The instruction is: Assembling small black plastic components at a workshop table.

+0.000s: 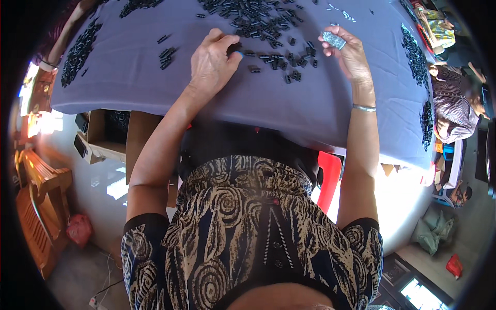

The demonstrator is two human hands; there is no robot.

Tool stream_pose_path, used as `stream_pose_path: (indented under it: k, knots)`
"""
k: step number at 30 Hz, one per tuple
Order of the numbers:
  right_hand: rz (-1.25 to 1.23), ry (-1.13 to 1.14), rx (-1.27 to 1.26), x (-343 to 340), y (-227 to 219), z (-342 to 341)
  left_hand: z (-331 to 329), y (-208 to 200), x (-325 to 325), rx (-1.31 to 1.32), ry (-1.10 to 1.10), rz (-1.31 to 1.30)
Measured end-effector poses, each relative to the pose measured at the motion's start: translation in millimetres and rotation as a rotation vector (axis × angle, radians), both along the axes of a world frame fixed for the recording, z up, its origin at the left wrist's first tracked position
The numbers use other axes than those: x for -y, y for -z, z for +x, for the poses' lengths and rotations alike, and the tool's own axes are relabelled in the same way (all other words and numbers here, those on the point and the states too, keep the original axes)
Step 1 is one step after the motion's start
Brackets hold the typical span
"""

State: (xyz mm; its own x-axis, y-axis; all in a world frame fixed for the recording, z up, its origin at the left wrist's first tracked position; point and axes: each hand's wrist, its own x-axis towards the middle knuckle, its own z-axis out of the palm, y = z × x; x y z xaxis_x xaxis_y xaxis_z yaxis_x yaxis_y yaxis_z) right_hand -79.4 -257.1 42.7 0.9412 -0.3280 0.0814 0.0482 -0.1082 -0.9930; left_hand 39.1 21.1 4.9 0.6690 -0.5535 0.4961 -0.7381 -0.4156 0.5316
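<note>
Over the near part of the cloth-covered table, my left hand (213, 59) is closed, its thumb and forefinger bent around a small dark piece (233, 48) that they partly hide. Something blue shows at the thumb tip. My right hand (349, 54), raised to the right and wearing a bangle, grips a silvery-grey speckled lump (334, 40) between thumb and fingers; its exact kind is unclear. Between the hands lie loose small black cylindrical parts (279, 62). A large heap of the same parts (253, 20) spreads just beyond. A few more (167, 57) lie left of my left hand.
More black parts sit in piles at the table's left (80, 54) and right (415, 57) edges. Small silvery bits (345, 14) lie at the far right. Other people (454, 111) are around the table. Below the left edge stands an open cardboard box (95, 126). A red stool (329, 178) is beside me.
</note>
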Motion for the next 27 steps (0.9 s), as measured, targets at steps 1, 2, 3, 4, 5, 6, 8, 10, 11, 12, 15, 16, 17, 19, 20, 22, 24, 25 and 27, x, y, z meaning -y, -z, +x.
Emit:
stream_pose_path:
  k: [1, 2, 3, 4, 5, 6, 8, 10, 11, 12, 15, 16, 17, 19, 20, 22, 24, 25, 27]
  knots:
    - [0.192, -0.116, 0.052, -12.9, 0.2, 3.2, -1.4, -0.6, -2.1, -0.009, 0.004, -0.040]
    - [0.257, -0.163, 0.063, -23.7, -0.6, 4.3, -2.7, -0.5, -2.5, -0.019, 0.017, -0.091]
    - [0.264, -0.172, 0.063, -33.4, -1.5, 5.2, -2.1, -0.1, -2.1, 0.024, 0.037, -0.150]
    - [0.339, -0.253, 0.066, -42.6, -2.3, 6.2, -1.5, -1.1, -1.4, 0.045, 0.081, -0.202]
    - [0.416, -0.335, 0.069, -51.1, -2.6, 7.9, -2.8, -7.5, -1.3, 0.066, 0.123, -0.252]
    - [0.452, -0.363, 0.050, -55.2, -3.6, 7.9, -10.9, -20.7, 1.6, -0.096, 0.231, -0.318]
    - [0.484, -0.399, 0.030, -63.2, -3.5, 8.6, -19.2, -25.6, 11.4, -0.286, 0.416, -0.458]
    - [0.516, -0.440, 0.011, -72.3, -3.7, 10.2, -26.9, -27.0, 14.5, -0.350, 0.513, -0.472]
    - [0.530, -0.463, 0.016, -76.8, -4.7, 10.1, -29.0, -26.4, 16.3, -0.367, 0.549, -0.474]
    - [0.543, -0.486, 0.021, -80.2, -4.1, 10.4, -30.4, -24.9, 17.6, -0.398, 0.548, -0.505]
    - [0.546, -0.493, 0.000, -83.1, 1.1, 13.9, -28.1, -21.8, 15.9, -0.461, 0.525, -0.527]
    - [0.550, -0.492, -0.001, -84.9, 1.9, 13.6, -29.0, -21.2, 14.5, -0.464, 0.524, -0.524]
    - [0.528, -0.477, -0.002, -86.8, 2.3, 13.5, -30.5, -21.8, 12.6, -0.490, 0.507, -0.512]
    - [0.508, -0.461, -0.004, -89.6, 3.6, 13.2, -30.8, -19.8, 11.6, -0.517, 0.489, -0.498]
    - [0.424, -0.427, 0.015, -90.7, 4.2, 13.5, -28.8, -16.2, 12.3, -0.552, 0.492, -0.525]
    - [0.340, -0.392, 0.034, -92.6, 6.5, 14.7, -25.4, -10.6, 12.7, -0.587, 0.494, -0.551]
    - [0.042, -0.278, 0.145, -93.9, 10.9, 16.0, -22.8, -7.3, 13.2, -0.724, 0.457, -0.520]
    - [0.042, -0.276, 0.146, -94.4, 11.5, 15.6, -23.1, -5.8, 14.5, -0.724, 0.459, -0.519]
    - [-0.066, -0.202, 0.175, -99.2, 11.4, 14.3, -24.6, -4.5, 16.1, -0.792, 0.410, -0.631]
